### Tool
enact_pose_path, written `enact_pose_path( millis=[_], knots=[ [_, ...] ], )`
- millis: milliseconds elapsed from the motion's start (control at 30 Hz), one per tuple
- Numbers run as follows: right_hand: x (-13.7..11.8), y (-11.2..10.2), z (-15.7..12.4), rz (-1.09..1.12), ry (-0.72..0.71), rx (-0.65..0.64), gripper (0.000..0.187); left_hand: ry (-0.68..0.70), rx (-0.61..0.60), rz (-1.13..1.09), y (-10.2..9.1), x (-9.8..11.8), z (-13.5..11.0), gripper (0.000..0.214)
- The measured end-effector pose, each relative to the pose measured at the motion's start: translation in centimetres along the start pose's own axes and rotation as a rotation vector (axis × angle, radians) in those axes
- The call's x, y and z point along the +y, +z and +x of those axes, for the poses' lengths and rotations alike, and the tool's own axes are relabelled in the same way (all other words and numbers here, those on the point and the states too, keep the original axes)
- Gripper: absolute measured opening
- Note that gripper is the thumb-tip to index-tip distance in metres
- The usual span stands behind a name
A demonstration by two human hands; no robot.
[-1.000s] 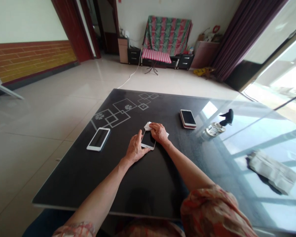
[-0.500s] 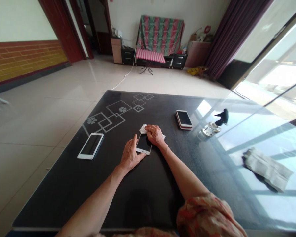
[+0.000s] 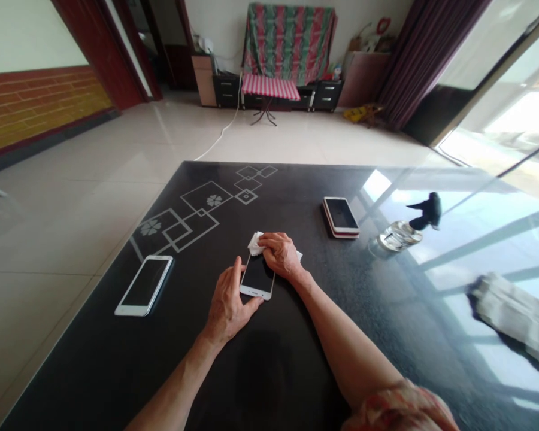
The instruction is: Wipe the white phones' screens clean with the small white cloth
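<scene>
A white smartphone [image 3: 257, 276] with a dark screen lies face up on the black table [image 3: 197, 359]. My left hand [image 3: 229, 302] grips its left side and lower edge, thumb along the bottom. My right hand [image 3: 280, 256] is closed over a crumpled white tissue [image 3: 256, 243] and presses it on the top end of the screen. That hand covers the phone's upper right part, and a bit of tissue shows past its right side.
Another white phone [image 3: 144, 286] lies to the left near the table's edge. Stacked phones [image 3: 341, 215] lie at the back right, beside a clear spray bottle [image 3: 402, 234] with a black trigger. A folded grey cloth [image 3: 518, 314] rests at the far right.
The view has tipped down and come closer, so the things on the table appear larger and spread outward. My right hand stays on the tissue at the phone's top; my left still holds the phone.
</scene>
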State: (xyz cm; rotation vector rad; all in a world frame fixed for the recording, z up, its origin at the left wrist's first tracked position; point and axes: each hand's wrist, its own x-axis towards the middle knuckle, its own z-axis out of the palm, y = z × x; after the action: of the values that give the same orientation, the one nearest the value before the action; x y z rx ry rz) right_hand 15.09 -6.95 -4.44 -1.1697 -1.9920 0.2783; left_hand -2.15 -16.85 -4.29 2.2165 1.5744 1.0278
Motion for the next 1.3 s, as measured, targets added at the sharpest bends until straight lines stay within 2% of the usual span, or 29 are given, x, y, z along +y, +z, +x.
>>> enact_pose_path(
  millis=[400, 667, 867, 1033, 1167, 1300],
  knots=[
    [0.0, 0.3, 0.6, -0.049, 0.01, 0.01, 0.03, 0.012, -0.004, 0.024, -0.1, 0.0, 0.3, 0.097],
    [-2.0, -0.2, 0.2, -0.164, 0.016, -0.101, 0.032, 0.004, -0.015, -0.006, -0.1, -0.7, 0.5, 0.096],
    [-4.0, -0.6, -1.9, -0.159, -0.012, -0.135, 0.032, 0.0, -0.007, 0.011, 0.1, -0.9, 0.6, 0.096],
    [-5.5, -1.5, -4.6, -0.136, -0.058, -0.143, 0.022, 0.023, 0.043, 0.02, 0.4, -0.7, 0.6, 0.098],
    [-4.8, -1.8, -4.2, -0.14, -0.058, -0.149, 0.023, 0.061, 0.03, 0.05, 0.8, -0.8, 1.2, 0.102],
    [-2.5, -1.8, -1.3, -0.188, -0.013, -0.16, 0.023, 0.09, -0.006, 0.052, 1.4, -1.1, 2.5, 0.106]
  ],
)
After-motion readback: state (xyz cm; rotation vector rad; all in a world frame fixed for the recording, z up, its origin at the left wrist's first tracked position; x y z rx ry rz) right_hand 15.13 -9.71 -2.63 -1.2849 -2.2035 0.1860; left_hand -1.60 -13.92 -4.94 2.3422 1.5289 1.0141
